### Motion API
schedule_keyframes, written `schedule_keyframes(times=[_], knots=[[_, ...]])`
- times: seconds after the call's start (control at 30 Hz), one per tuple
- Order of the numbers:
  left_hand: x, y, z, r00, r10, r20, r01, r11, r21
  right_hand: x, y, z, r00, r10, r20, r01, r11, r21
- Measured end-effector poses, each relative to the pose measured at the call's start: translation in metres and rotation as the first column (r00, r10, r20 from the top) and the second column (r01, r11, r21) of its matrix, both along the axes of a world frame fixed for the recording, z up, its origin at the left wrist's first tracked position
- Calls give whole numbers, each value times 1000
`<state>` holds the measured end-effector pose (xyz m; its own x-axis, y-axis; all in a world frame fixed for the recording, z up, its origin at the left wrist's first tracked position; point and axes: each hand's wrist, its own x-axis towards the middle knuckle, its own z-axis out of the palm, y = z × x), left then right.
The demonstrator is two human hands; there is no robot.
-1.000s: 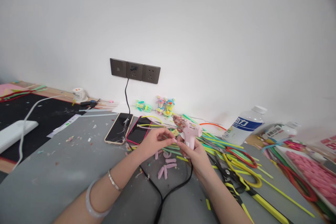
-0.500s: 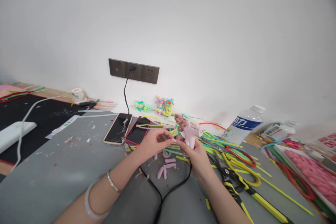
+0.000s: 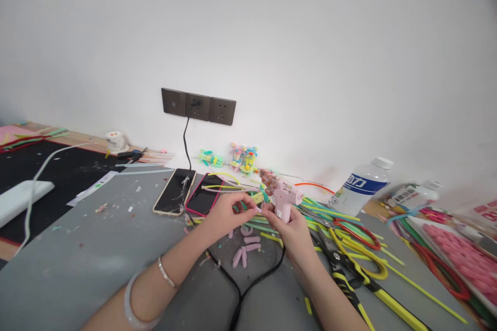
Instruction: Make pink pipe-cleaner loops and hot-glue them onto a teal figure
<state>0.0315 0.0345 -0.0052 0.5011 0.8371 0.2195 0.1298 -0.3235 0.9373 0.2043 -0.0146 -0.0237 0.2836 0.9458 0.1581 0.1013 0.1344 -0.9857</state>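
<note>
My left hand (image 3: 231, 213) pinches a small pale pink piece (image 3: 259, 210) between thumb and fingertips. My right hand (image 3: 293, 230) is closed round a pale pink hot glue gun (image 3: 286, 197), its nozzle end crusted brown and pointing away to the left. The right fingertips also meet the small piece, so the two hands nearly touch. A yellow-and-teal fuzzy figure (image 3: 261, 195) shows just behind the fingertips; what supports it is hidden. Below the hands, several short lilac fuzzy pieces (image 3: 244, 256) lie on the grey mat (image 3: 116, 248).
Two phones (image 3: 174, 192) lie left of the hands. Small finished figures (image 3: 243, 158) stand by the wall. Pipe cleaners (image 3: 423, 290), scissors (image 3: 359, 232) and yellow-black pliers (image 3: 344, 264) spread rightward, near a bottle (image 3: 363, 186). A black cord (image 3: 236, 297) runs between my arms.
Both hands stay together at the small pink piece. The glue gun has shifted slightly right and down, and the yellow-and-teal figure behind shows a little more.
</note>
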Motion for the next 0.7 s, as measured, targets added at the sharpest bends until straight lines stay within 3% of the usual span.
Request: schedule_keyframes(times=[0.23, 0.53, 0.7], knots=[[0, -1, 4, 1000, 0, 14, 0, 1000, 20, -1, 1, 1, 999, 9, -31, -8, 1000, 17], [-5, 3, 3, 989, 71, 132, -89, 987, 136, 0, -3, 6, 967, -44, -250, 51, 998, 22], [-13, 13, 0, 964, 143, 223, -181, 971, 159, 2, -6, 16, 921, 80, -382, -39, 993, 114]])
